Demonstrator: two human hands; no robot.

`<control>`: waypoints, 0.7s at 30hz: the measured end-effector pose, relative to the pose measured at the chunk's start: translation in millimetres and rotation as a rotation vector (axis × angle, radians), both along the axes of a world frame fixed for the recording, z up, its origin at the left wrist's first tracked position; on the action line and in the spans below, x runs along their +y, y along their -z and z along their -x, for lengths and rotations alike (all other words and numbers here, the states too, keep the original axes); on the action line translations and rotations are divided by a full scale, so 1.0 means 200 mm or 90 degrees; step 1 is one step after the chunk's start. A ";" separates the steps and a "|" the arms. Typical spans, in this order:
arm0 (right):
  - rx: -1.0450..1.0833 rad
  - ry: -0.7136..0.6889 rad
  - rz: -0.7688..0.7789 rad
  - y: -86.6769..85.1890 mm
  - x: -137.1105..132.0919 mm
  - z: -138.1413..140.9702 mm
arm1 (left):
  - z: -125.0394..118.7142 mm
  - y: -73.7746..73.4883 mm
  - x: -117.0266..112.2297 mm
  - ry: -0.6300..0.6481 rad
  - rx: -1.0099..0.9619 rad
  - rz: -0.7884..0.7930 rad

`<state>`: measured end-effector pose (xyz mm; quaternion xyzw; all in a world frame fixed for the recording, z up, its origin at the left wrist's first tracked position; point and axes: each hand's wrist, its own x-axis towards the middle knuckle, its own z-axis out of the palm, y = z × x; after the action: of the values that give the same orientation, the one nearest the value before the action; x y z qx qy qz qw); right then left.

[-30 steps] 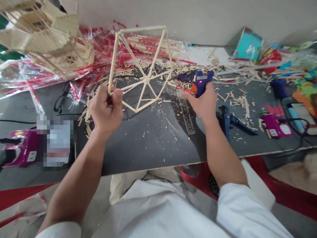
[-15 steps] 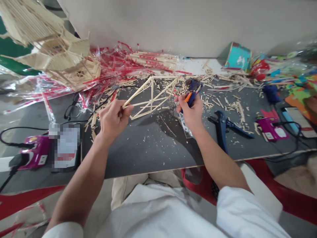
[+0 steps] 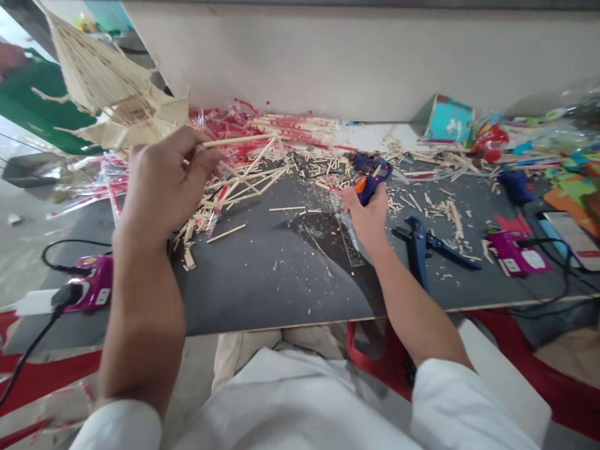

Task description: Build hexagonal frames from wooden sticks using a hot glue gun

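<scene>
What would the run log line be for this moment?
left hand: holds wooden stick frame | right hand: holds blue hot glue gun | dark work board: wood offcuts, blue hand tool

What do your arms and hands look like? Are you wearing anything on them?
My left hand and right hand are bare, with no gloves, and I can't see a watch or bracelet on either wrist. My arms come out of loose white sleeves: the left sleeve and the right sleeve. The sleeves stop well above the wrists, so my forearms are bare too.
</scene>
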<state>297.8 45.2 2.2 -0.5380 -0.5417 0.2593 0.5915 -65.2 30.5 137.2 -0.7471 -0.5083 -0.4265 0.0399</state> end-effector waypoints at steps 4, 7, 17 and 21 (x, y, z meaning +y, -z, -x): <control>-0.068 0.019 0.004 -0.04 -0.05 0.01 | -0.05 -0.06 0.07 0.021 -0.028 -0.019; -0.164 0.031 0.004 -0.05 -0.09 0.02 | -0.10 -0.05 0.12 0.124 -0.158 0.013; -0.462 0.154 -0.052 -0.08 -0.12 0.03 | -0.09 0.00 0.19 0.214 -0.193 0.022; -0.527 0.151 -0.060 -0.06 -0.12 0.04 | -0.09 0.01 0.20 0.288 -0.251 -0.016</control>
<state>290.4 20.8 14.9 -0.6277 -0.6788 -0.0729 0.3740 -46.4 70.9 136.1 -0.7437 -0.3214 -0.5677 -0.1462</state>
